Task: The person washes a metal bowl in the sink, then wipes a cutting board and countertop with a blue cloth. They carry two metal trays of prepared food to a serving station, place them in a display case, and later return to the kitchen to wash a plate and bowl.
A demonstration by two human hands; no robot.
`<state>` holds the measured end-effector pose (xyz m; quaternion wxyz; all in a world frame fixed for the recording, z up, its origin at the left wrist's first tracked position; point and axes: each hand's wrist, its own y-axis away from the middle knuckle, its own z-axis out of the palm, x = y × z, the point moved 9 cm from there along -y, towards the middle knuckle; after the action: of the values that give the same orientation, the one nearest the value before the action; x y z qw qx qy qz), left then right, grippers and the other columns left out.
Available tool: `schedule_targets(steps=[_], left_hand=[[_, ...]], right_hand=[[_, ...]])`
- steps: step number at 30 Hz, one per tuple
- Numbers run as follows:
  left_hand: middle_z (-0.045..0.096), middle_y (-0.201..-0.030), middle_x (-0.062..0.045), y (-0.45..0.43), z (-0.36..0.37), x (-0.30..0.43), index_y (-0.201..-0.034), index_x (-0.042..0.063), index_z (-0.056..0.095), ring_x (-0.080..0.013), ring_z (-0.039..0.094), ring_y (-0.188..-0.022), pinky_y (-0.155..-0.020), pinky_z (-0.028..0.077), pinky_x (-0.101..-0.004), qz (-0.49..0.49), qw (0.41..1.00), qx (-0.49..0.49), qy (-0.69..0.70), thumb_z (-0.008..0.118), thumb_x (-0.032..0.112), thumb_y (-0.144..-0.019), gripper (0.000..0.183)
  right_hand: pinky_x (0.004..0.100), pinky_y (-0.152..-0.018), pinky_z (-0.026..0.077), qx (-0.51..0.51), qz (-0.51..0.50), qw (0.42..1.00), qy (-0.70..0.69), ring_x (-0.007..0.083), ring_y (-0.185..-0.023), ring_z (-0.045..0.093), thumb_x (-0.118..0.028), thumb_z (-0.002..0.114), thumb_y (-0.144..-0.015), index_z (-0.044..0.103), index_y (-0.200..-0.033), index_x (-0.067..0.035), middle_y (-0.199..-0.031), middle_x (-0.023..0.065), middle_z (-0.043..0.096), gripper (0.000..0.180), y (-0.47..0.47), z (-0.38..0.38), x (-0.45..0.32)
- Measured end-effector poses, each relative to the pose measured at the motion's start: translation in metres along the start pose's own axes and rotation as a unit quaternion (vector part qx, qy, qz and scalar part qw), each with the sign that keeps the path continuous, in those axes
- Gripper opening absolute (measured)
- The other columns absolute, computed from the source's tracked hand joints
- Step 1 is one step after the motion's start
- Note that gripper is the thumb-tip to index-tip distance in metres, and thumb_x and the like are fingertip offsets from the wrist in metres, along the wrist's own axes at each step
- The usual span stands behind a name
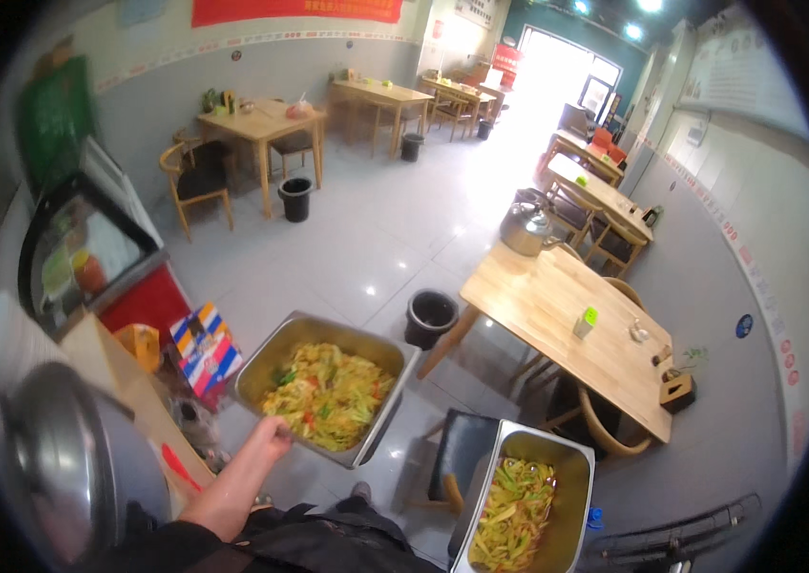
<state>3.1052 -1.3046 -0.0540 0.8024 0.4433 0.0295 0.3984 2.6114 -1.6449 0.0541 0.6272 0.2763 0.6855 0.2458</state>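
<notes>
My left hand (277,434) grips the near rim of a deep stainless steel food pan (262,354). Inside that pan is a cooked dish of shredded yellow-green vegetables (329,394) with bits of red and dark green. What supports the pan's far side is not visible. A second steel pan (567,494) is at the lower right, in front of a dark-seated chair (458,451). Sliced green vegetables (515,508) in reddish liquid lie in it; what bears this pan is hidden. My right hand is out of view.
A wooden table (554,301) with a steel kettle (527,228) stands ahead right, a black bin (431,315) by its leg. At left are a large metal lidded vessel (68,458), a striped box (205,349) and a glass-fronted display case (89,251). Grey tiled floor (318,272) runs between tables.
</notes>
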Motion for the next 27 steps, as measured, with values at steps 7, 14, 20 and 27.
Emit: schedule_targets(steps=[7, 14, 20, 27], left_hand=[[0.034, -0.056, 0.000, -0.049, -0.030, 0.137, -0.059, 0.013, 0.028, -0.0156, 0.030, -0.042, -0.037, 0.024, -0.0283, 0.091, 0.971, 0.222, 0.015, 0.049, -0.003, -0.064, 0.027], [0.034, -0.059, 0.002, -0.167, -0.012, 0.270, -0.062, 0.014, 0.030, -0.0097, 0.029, -0.046, -0.042, 0.020, -0.0259, 0.179, 0.933, 0.310, 0.047, 0.051, 0.000, -0.064, 0.025], [0.033, -0.061, 0.002, -0.280, 0.072, 0.346, -0.064, 0.012, 0.029, -0.0112, 0.035, -0.048, -0.042, 0.029, -0.0237, 0.146, 0.901, 0.391, 0.116, 0.047, -0.003, -0.066, 0.023], [0.043, -0.053, 0.005, -0.461, 0.189, 0.404, -0.058, 0.014, 0.037, -0.0088, 0.039, -0.044, -0.038, 0.026, -0.0197, 0.202, 0.916, 0.328, 0.112, 0.050, 0.000, -0.062, 0.020]], right_hand=[[0.0303, -0.063, 0.047, -0.096, 0.025, 0.994, 0.047, 0.0204, -0.075, 0.055, -0.008, 0.060, -0.069, 0.053, -0.101, -0.004, -0.088, 0.0073, 0.057, 0.033, -0.047, 0.252, -0.071], [0.0239, -0.035, 0.040, -0.170, 0.069, 0.983, -0.011, 0.0166, -0.044, 0.049, -0.004, 0.049, -0.070, 0.050, -0.080, 0.002, -0.066, 0.0094, 0.054, 0.012, -0.096, 0.531, -0.101], [0.0263, -0.032, 0.038, -0.162, 0.157, 0.974, -0.019, 0.0194, -0.041, 0.046, -0.003, 0.050, -0.068, 0.049, -0.078, -0.001, -0.062, 0.0083, 0.051, 0.010, -0.148, 0.734, -0.113], [0.0247, -0.031, 0.038, -0.231, 0.157, 0.960, 0.017, 0.0188, -0.044, 0.049, -0.004, 0.050, -0.067, 0.049, -0.082, -0.001, -0.064, 0.0078, 0.053, 0.015, -0.246, 0.961, -0.144]])
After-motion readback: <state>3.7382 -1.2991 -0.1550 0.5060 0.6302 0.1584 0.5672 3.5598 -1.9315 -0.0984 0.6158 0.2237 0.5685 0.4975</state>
